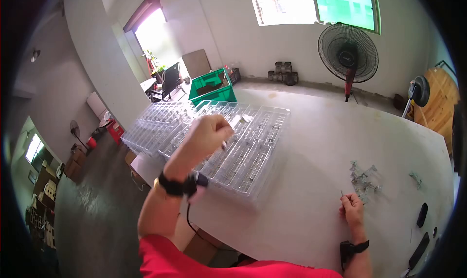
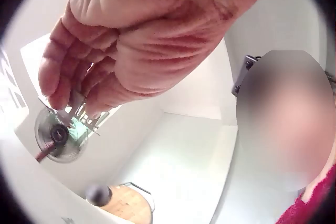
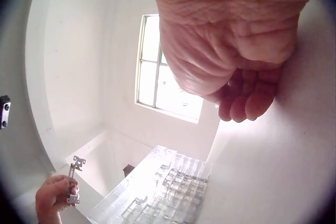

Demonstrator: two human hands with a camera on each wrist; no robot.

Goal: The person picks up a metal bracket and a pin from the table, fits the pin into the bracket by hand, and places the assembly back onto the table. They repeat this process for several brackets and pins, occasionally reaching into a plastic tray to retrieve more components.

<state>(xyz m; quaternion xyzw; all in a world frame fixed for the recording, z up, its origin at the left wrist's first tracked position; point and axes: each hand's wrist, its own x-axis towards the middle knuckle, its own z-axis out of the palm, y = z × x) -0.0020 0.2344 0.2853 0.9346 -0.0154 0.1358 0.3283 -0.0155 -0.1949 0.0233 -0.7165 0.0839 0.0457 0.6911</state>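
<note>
One green plastic crate right behind glossy, clear compartmented trays; above those, the left hand has its grip clamped on a tabbed metal bracket! Right hand pinches a thin piece by jagged metal parts, smooth white bench beneath.

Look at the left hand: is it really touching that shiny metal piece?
Touching. The right wrist view shows it: the left hand pinches the metal piece, whose top end pokes out above the hand.
</note>
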